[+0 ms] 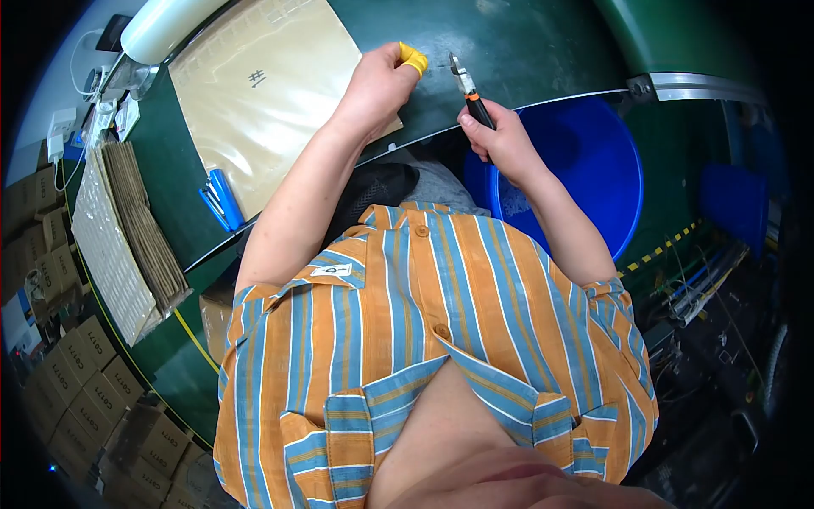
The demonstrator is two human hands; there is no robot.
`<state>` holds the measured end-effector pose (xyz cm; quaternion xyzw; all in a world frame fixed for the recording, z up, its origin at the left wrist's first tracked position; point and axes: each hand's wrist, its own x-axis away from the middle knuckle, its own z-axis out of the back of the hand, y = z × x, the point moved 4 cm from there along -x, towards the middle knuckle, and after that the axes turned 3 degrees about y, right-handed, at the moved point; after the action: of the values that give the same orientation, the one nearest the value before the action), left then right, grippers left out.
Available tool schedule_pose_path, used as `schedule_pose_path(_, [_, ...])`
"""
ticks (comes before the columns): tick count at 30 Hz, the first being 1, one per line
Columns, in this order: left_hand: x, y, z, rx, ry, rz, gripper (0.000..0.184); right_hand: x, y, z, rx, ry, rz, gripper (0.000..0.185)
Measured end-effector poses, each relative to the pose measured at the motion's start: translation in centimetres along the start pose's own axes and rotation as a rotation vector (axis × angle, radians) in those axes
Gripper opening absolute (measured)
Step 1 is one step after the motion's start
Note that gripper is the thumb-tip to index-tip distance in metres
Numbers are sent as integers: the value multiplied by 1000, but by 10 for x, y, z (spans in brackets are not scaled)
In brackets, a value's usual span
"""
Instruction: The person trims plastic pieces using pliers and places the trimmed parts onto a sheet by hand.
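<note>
Over the green table (475,34), my right hand (506,146) is wrapped round the black and orange handles of a pair of cutting pliers (465,82). The pliers' metal jaws point up and to the left, toward my left hand (380,87). That hand is closed in a pinch beside the pliers, with yellow finger covers (413,59) at its fingertips. Whatever it pinches is too small or hidden to make out. Under my left forearm lies a wide tan sheet (271,85) beneath clear plastic, with a dark mark on it.
A blue bin (585,170) stands below the table edge at right. Blue pens or clips (222,199) lie by the sheet's lower left corner. Further left are stacked cardboard pieces (144,220), a white power strip (61,125) with cables, and cartons (76,365) on the floor.
</note>
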<state>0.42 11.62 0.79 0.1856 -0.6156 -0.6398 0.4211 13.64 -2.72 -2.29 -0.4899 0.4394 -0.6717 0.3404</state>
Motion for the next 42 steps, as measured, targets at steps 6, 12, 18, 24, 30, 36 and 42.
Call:
schedule_pose_path(6, [-5, -6, 0, 116, 1, 17, 14, 2, -4, -1, -67, -25, -51, 21])
schedule_pose_path(12, [0, -8, -1, 255, -41, 146, 13, 3, -3, 0, -267, 33, -82, 22])
schedule_pose_path(18, [6, -4, 7, 356, -29, 165, 12, -5, -18, 15, -248, 211, 143, 19])
schedule_pose_path(24, [-2, 9, 83, 63, 261, -57, 13, -42, -31, 45, 443, 646, 456, 33])
schedule_pose_path(30, [-20, 1, 194, -725, 738, -270, 22, -48, -27, 23, 699, 695, 650, 30])
schedule_pose_path(36, [-55, -18, 207, -1130, 738, -406, 15, -48, -30, 19, 751, 713, 677, 32])
schedule_pose_path(42, [-65, -24, 192, -1242, 688, -361, 14, -47, -31, 17, 760, 705, 700, 33])
